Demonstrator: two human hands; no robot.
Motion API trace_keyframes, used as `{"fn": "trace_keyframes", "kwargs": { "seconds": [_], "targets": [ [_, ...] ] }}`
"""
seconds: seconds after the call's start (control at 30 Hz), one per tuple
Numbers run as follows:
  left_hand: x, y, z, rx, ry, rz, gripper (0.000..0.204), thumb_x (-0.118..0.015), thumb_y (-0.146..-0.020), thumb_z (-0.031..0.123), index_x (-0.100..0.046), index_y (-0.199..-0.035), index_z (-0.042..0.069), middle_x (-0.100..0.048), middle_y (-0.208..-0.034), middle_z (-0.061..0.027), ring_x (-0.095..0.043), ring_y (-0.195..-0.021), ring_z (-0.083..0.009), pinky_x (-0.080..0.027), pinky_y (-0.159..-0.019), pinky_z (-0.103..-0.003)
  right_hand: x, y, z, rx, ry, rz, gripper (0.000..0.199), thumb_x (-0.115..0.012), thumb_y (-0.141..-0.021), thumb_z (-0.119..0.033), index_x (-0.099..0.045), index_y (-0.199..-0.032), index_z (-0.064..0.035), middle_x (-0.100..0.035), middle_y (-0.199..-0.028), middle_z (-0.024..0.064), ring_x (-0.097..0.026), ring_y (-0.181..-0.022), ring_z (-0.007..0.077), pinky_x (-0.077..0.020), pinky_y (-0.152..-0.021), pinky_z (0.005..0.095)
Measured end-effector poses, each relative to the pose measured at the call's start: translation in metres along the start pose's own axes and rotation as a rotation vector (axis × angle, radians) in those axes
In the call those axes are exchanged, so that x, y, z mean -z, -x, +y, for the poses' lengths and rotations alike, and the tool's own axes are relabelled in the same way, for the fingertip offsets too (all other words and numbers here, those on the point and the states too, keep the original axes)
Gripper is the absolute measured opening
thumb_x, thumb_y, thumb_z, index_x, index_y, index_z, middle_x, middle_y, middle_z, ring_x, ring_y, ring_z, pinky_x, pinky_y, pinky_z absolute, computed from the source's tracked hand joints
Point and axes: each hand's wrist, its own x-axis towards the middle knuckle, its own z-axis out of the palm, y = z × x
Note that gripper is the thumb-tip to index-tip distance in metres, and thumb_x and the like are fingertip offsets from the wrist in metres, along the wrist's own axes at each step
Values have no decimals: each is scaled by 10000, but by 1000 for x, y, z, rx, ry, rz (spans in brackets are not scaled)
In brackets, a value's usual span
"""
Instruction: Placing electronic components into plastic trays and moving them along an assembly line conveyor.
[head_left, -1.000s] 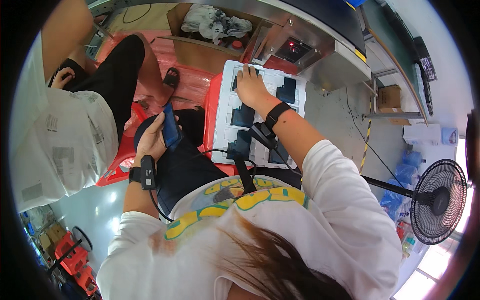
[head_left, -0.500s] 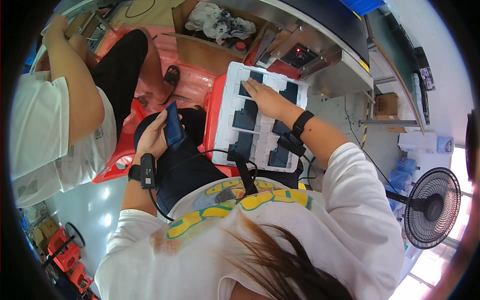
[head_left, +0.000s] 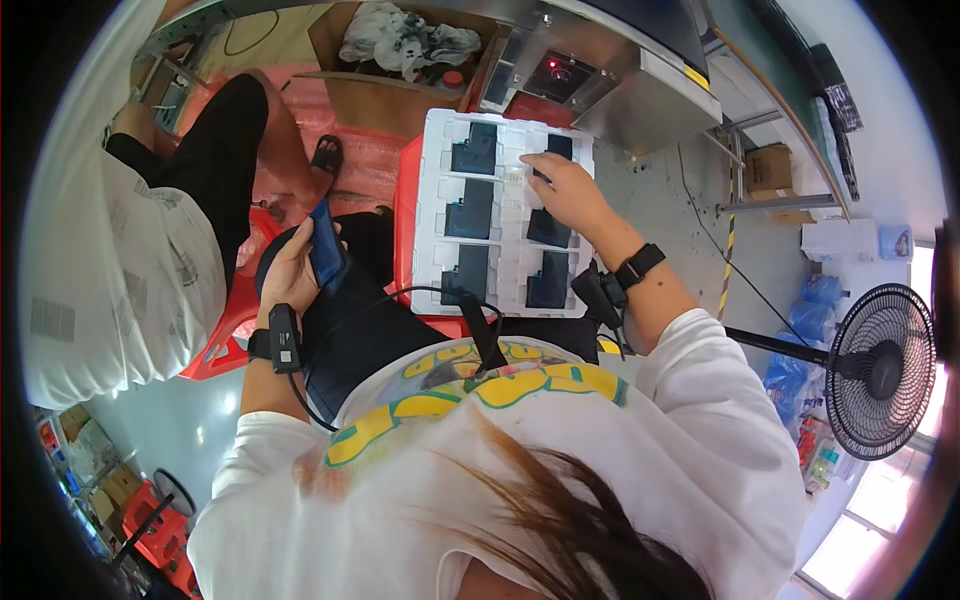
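On the lap, tray: a white moulded tray (head_left: 500, 215) is laid flat across the knees and a red stool edge (head_left: 405, 190), presumably so both hands are kept free; its pockets run in two columns.
Dark flat parts: dark rectangular pieces (head_left: 472, 210) are seated one per pocket, which keeps them apart from one another; six pockets appear filled.
Right hand: the right hand (head_left: 560, 185) is stretched over the far right column, fingers curled down onto the top right piece (head_left: 556, 147); it is touched, but whether it is pinched cannot be told.
Left hand: the left hand (head_left: 292, 270) is closed around a dark blue flat piece (head_left: 325, 250), held upright beside the left knee, well apart from the tray's left edge.
Wrist gear: a black wrist device (head_left: 283, 338) is strapped on the left forearm, a black band (head_left: 640, 266) on the right, with a cable (head_left: 420, 295) draped between them.
Surroundings: a seated co-worker (head_left: 130, 260) is placed at the left, a metal machine (head_left: 590, 75) beyond the tray, and a standing fan (head_left: 880, 370) at the right.
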Motion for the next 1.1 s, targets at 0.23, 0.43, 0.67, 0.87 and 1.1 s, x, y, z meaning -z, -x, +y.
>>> {"fn": "trace_keyframes", "kwargs": {
  "seconds": [0.23,0.43,0.67,0.87,1.1],
  "targets": [
    [-2,8,-2,-19,-29,59,271,-505,-921,177,-524,-1129,5,-632,-972,-130,-637,-851,-225,-526,-807,-328,18,46,24,-164,-1,120,344,-593,-796,-163,-578,-1115,-38,-597,-1058,184,-590,-947,316,-466,-812,343],
    [2,-1,-3,-31,4,34,287,-477,-931,197,-516,-1145,8,-621,-1008,-142,-631,-896,-266,-524,-821,-354,-21,103,15,-18,477,-70,483,-660,-741,-237,-537,-1178,-72,-453,-1293,140,-468,-1144,305,-363,-941,457],
    [0,-1,-3,5,-72,18,293,-478,-931,187,-501,-1156,1,-614,-1014,-146,-624,-900,-267,-521,-827,-363,-26,103,36,174,483,-54,409,-616,-765,-148,-530,-1158,-75,-474,-1260,121,-457,-1152,328,-382,-944,416],
    [-1,1,-5,-22,-48,64,303,-483,-929,190,-496,-1163,-2,-611,-1019,-150,-621,-899,-267,-517,-831,-367,-12,105,39,203,436,-57,320,-593,-792,-171,-542,-1073,-26,-529,-1146,153,-502,-1068,344,-407,-910,417],
    [-5,-2,-5,-5,-85,36,292,-488,-926,182,-509,-1145,-10,-611,-1020,-161,-618,-902,-265,-513,-839,-366,-49,74,17,-673,209,166,453,-633,-767,-380,-576,-921,42,-586,-891,234,-569,-831,393,-465,-737,414]
  ]
}}
